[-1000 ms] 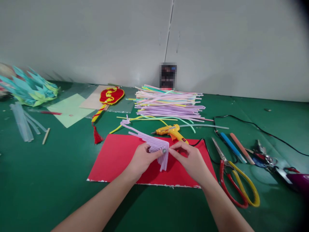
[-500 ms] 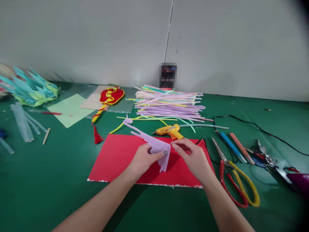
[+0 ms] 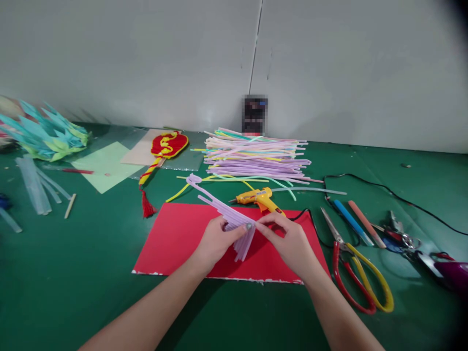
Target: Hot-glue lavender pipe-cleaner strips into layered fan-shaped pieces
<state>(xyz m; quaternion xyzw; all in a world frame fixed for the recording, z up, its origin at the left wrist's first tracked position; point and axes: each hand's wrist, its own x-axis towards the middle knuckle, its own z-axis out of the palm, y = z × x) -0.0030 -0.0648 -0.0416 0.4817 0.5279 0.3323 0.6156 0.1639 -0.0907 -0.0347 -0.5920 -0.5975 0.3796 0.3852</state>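
My left hand (image 3: 219, 241) grips a piece made of lilac pipe cleaners (image 3: 237, 222), its thumb pressed across the stems. These lie side by side in a bent, layered shape, and one long stem ends in a curl at the upper left. At the bent corner, the thumb and fingertips of my right hand (image 3: 285, 239) are pinched on the piece. Beneath both hands lies a red sheet (image 3: 175, 243) with a ragged white front edge. A yellow glue gun (image 3: 256, 196) rests just behind the sheet, nozzle to the left.
Behind lies a pile of coloured pipe cleaners (image 3: 256, 156). Scissors (image 3: 341, 248), blue and orange sticks (image 3: 351, 222) and keys (image 3: 402, 239) are at right. At left are a red-and-yellow fan (image 3: 170, 146), green paper (image 3: 109, 165), clear strips (image 3: 34, 187) and a turquoise paper piece (image 3: 51, 134).
My right fingertips have closed on the bent corner of the lilac piece. The piece has tilted slightly, its lower ends shifting left. My left hand keeps its hold.
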